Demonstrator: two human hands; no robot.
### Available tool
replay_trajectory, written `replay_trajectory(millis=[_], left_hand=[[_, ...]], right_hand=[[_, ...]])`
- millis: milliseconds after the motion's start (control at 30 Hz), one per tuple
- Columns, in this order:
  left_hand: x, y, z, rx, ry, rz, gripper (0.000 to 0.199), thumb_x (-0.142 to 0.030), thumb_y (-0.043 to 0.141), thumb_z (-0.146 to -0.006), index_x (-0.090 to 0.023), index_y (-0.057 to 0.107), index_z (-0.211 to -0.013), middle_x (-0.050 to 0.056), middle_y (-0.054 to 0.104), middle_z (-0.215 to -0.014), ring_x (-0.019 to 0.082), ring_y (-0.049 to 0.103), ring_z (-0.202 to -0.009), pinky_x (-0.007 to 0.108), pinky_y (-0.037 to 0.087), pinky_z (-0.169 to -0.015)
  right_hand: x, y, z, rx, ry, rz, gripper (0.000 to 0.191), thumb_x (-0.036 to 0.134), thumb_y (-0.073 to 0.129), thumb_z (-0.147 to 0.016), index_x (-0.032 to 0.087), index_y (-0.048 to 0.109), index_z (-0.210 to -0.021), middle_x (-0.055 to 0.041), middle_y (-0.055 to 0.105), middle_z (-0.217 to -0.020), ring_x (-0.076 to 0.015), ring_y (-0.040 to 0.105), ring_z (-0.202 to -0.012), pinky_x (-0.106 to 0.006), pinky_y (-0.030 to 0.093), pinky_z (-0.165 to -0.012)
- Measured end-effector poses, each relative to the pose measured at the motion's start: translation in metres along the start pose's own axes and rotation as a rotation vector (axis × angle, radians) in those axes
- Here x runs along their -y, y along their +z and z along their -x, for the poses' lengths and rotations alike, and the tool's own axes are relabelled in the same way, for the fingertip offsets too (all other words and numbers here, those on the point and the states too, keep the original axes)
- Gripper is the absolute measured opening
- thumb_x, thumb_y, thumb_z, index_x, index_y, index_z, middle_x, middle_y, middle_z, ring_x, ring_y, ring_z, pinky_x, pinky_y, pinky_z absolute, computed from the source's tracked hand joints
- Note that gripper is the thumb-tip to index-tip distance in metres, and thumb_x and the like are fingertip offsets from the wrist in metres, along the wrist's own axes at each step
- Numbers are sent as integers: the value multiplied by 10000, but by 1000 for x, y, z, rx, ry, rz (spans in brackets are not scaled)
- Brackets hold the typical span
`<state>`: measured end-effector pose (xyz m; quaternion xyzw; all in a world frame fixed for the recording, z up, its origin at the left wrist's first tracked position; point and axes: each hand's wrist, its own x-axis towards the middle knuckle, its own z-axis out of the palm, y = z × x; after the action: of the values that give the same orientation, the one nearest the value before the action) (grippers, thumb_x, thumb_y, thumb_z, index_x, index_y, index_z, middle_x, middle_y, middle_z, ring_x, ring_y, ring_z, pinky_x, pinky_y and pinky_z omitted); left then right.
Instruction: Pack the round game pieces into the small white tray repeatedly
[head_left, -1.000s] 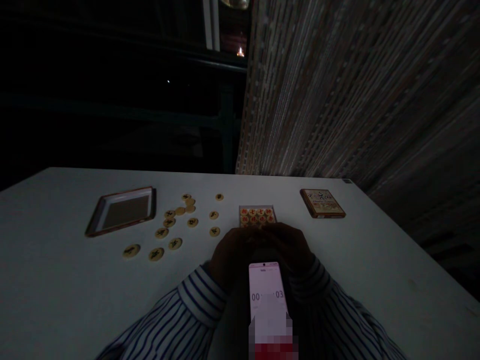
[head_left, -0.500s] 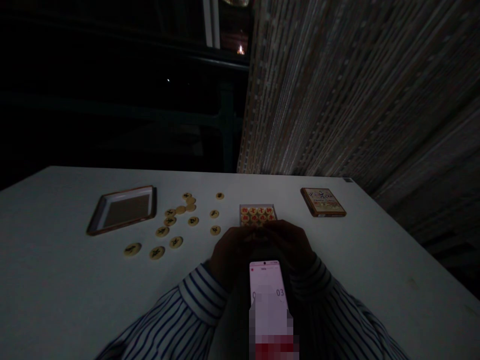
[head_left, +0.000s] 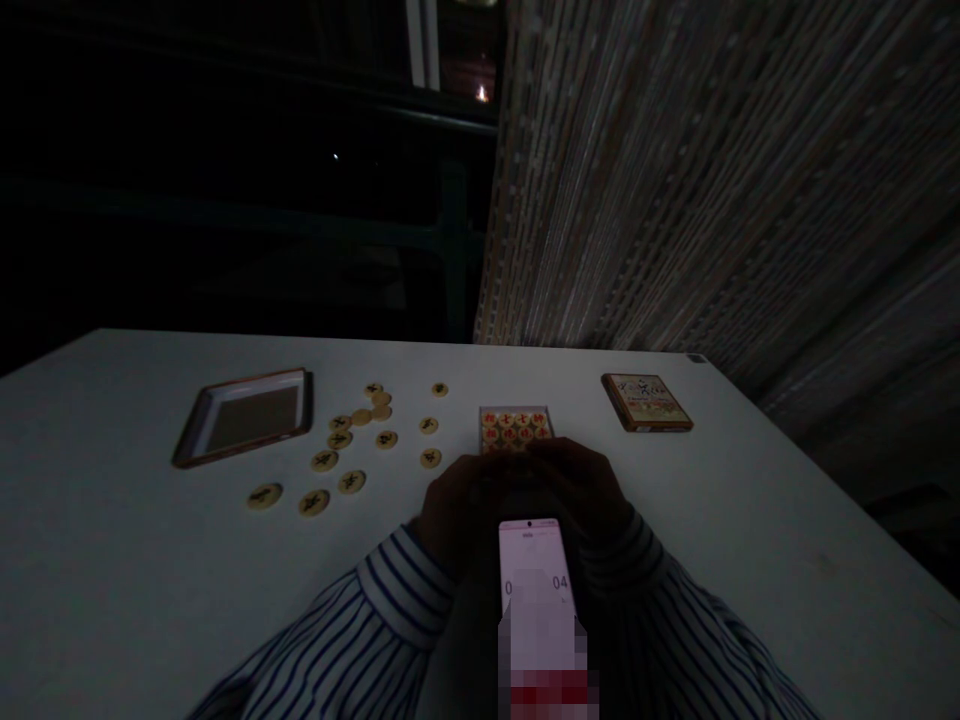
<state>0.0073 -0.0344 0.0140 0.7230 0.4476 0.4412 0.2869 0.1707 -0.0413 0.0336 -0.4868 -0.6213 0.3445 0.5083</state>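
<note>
A small tray of Chinese chess pieces (head_left: 516, 426) lies flat on the table, with red-marked pieces in rows. My left hand (head_left: 461, 505) is curled at its near left corner, and my right hand (head_left: 581, 485) bends over its near right corner. The fingertips of both hands come close together over the tray's near end and hide that part. It is dark there, so single fingers are hard to make out. Left of the tray, several loose round pieces (head_left: 352, 482) with dark characters are scattered, a few of them with blank faces up.
A lit phone (head_left: 531, 560) with a running timer lies between my forearms. An open box half (head_left: 247, 418) stands at the left of the white table (head_left: 135, 580). A printed box lid (head_left: 649, 402) lies at the right. Behind hangs a string curtain (head_left: 600, 180).
The timer on the phone has gone from 03 to 04. Both hands and the pieces stay where they were; the view has tilted very slightly.
</note>
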Motion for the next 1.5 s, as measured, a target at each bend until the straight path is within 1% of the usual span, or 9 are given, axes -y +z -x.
replay_trajectory(millis=[167, 367, 567, 733, 900, 1000, 1133, 1300, 1500], left_hand=[[2, 0, -1, -28, -50, 77, 261, -298, 543, -745, -201, 608, -979, 41, 667, -897, 166, 623, -839, 327, 519, -761], [-5, -3, -3, -16, -104, 167, 257, -315, 540, -734, -192, 631, -941, 45, 676, -919, 174, 631, -840, 327, 521, -773], [-12, -4, -6, -3, -178, 242, 233, -290, 537, -731, -188, 650, -908, 31, 686, -904, 167, 634, -835, 304, 516, -793], [-9, -2, -8, 0, -214, 295, 236, -304, 554, -720, -193, 659, -899, 30, 688, -899, 167, 639, -813, 285, 523, -770], [-9, -1, -7, 7, -244, 310, 237, -299, 571, -706, -198, 658, -902, 20, 689, -898, 164, 639, -818, 268, 524, -762], [-12, -2, -8, 11, -264, 310, 244, -310, 572, -706, -189, 657, -900, 22, 689, -896, 163, 640, -811, 269, 525, -763], [-18, -4, -8, 24, -261, 291, 257, -317, 567, -705, -182, 656, -904, 29, 687, -902, 170, 638, -824, 283, 520, -780], [-18, -4, -7, 23, -262, 286, 248, -329, 568, -705, -191, 658, -891, 23, 690, -886, 174, 640, -814, 306, 519, -788], [-16, 0, -6, 42, -269, 305, 241, -323, 569, -711, -180, 658, -883, 38, 690, -886, 181, 639, -821, 308, 525, -774]], right_hand=[[2, 1, 0, -16, -9, 10, 181, 268, 611, -695, 178, 645, -849, -55, 684, -814, -172, 638, -763, -311, 541, -682], [-4, 0, 1, 29, -67, 76, 195, 251, 577, -731, 187, 630, -908, -48, 680, -869, -161, 633, -806, -300, 536, -713], [2, 1, 4, 25, -112, 172, 179, 256, 535, -766, 187, 623, -904, -42, 682, -835, -147, 636, -763, -264, 534, -657], [1, 1, 5, 64, -200, 251, 172, 227, 532, -766, 204, 600, -922, -30, 667, -859, -127, 619, -750, -239, 511, -641], [3, 1, 6, 54, -289, 389, 165, 205, 526, -763, 200, 578, -920, -30, 647, -824, -113, 599, -700, -223, 493, -610], [4, 1, 5, 26, -385, 446, 154, 217, 519, -772, 196, 573, -914, -43, 634, -846, -125, 596, -764, -236, 498, -651], [3, 0, 5, 18, -475, 489, 203, 219, 509, -782, 187, 563, -975, -65, 624, -912, -144, 586, -845, -273, 500, -725], [1, -1, 5, 23, -516, 557, 213, 209, 492, -789, 196, 579, -982, -65, 626, -915, -152, 585, -854, -285, 503, -749], [-1, -3, 6, 36, -512, 583, 259, 228, 503, -776, 197, 562, -1026, -75, 618, -952, -166, 580, -876, -315, 504, -759]])
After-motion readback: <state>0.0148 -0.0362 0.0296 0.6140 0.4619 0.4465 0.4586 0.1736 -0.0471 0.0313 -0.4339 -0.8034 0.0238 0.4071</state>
